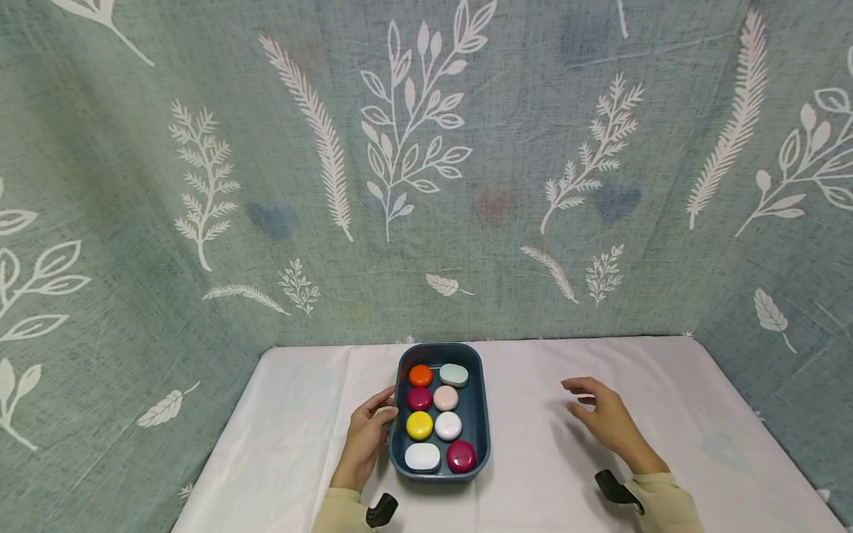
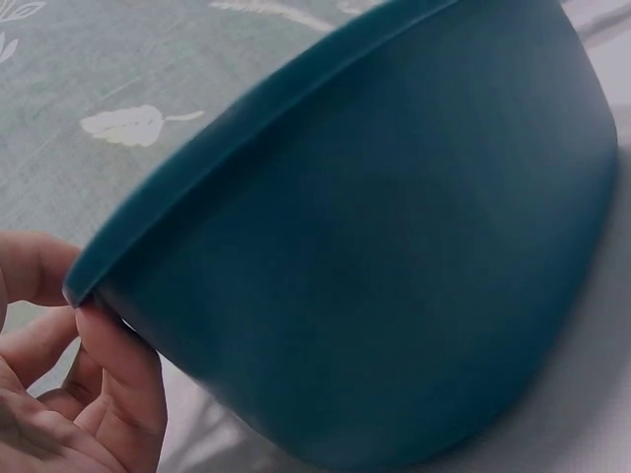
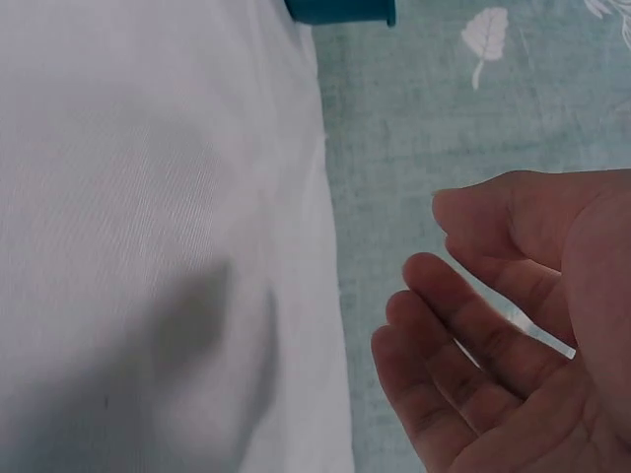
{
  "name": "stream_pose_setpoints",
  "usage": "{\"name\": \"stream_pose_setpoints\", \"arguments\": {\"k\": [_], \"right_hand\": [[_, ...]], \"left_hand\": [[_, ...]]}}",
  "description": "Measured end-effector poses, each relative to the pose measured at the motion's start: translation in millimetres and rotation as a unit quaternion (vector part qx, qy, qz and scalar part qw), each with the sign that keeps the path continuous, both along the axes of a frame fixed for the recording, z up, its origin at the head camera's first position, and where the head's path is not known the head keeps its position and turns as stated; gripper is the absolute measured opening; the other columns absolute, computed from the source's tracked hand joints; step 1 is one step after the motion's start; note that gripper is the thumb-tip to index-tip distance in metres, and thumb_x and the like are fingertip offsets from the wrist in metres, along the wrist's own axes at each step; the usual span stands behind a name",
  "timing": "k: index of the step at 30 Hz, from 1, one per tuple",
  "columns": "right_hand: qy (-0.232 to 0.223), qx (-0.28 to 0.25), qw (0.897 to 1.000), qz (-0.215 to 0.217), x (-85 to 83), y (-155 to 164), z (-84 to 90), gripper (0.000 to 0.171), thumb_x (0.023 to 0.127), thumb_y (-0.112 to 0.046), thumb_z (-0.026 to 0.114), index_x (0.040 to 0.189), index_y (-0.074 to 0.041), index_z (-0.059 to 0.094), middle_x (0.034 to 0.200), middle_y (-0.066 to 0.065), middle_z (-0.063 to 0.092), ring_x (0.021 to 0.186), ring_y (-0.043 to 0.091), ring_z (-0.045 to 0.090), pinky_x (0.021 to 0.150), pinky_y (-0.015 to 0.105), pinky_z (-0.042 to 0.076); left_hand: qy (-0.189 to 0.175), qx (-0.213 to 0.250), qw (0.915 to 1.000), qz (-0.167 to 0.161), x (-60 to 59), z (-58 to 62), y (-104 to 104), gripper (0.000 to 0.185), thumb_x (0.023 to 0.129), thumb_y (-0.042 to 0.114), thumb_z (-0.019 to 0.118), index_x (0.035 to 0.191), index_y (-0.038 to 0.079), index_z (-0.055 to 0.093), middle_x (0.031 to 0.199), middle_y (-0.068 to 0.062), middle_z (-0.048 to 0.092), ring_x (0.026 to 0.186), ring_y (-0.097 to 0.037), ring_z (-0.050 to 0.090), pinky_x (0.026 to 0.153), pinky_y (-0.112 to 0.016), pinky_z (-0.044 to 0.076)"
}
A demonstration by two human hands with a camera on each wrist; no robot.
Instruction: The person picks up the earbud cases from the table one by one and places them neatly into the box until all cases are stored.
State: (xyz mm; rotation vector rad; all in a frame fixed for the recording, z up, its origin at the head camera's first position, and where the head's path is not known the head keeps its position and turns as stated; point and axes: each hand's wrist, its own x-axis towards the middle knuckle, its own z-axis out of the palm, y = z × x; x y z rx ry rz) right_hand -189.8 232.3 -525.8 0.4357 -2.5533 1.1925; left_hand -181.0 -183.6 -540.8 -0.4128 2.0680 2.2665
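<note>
A dark blue-green tray with rounded corners holds several smooth, glossy rounded pieces in two columns. On the left are an orange piece, a dark red one, a yellow one and a white oblong. The right column has a pale green oblong, a pink piece, a white round one and a larger dark red one. My left hand pinches the tray's left rim. Well right of the tray, my right hand hovers with loosely bent fingers, holding nothing.
A white cloth covers the table under the tray. Green leaf-patterned fabric hangs behind the table and along both sides. Black wrist mounts sit at the sleeve cuffs.
</note>
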Motion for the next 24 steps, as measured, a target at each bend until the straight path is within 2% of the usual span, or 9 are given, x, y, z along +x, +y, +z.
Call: {"name": "stream_pose_setpoints", "arguments": {"k": [6, 13, 18, 24], "right_hand": [[-0.010, 0.013, 1.000, -0.011, 0.4, 8.1, -3.1, 0.037, 0.088, 0.009, 0.077, 0.125, 0.005, 0.069, 0.119, 0.019, 0.072, 0.108, 0.042, 0.069, 0.089, 0.049, 0.059], [-0.046, 0.030, 0.998, -0.005, 2.1, 15.4, -6.1, 0.040, 0.092, 0.006, 0.075, 0.130, 0.006, 0.066, 0.126, 0.023, 0.069, 0.115, 0.044, 0.066, 0.093, 0.053, 0.056], [-0.067, 0.045, 0.997, -0.004, 2.8, 18.4, -7.7, 0.042, 0.093, 0.004, 0.073, 0.133, 0.009, 0.063, 0.129, 0.026, 0.066, 0.116, 0.045, 0.064, 0.094, 0.055, 0.055], [-0.076, 0.050, 0.996, -0.006, 2.8, 20.9, -11.4, 0.045, 0.096, -0.001, 0.073, 0.138, 0.010, 0.060, 0.132, 0.029, 0.061, 0.118, 0.048, 0.062, 0.096, 0.058, 0.054]], "left_hand": [[-0.004, -0.006, 1.0000, 0.002, -0.4, 0.9, -0.7, 0.048, 0.100, 0.006, 0.063, 0.148, 0.000, 0.059, 0.122, -0.009, 0.054, 0.086, -0.016, 0.056, 0.057, -0.023, 0.042], [-0.004, -0.014, 0.9998, -0.010, 1.2, 3.3, -5.8, 0.049, 0.101, 0.006, 0.064, 0.149, -0.001, 0.058, 0.124, -0.010, 0.054, 0.091, -0.017, 0.052, 0.058, -0.023, 0.043], [-0.004, -0.009, 0.9998, -0.018, 2.5, 1.8, -8.8, 0.049, 0.101, 0.007, 0.065, 0.148, -0.003, 0.057, 0.122, -0.009, 0.054, 0.087, -0.016, 0.051, 0.058, -0.023, 0.042], [-0.018, -0.009, 0.9994, -0.029, 3.9, -3.0, -12.7, 0.049, 0.104, 0.014, 0.063, 0.149, -0.005, 0.056, 0.119, -0.008, 0.057, 0.087, -0.014, 0.059, 0.061, -0.025, 0.048]]}}
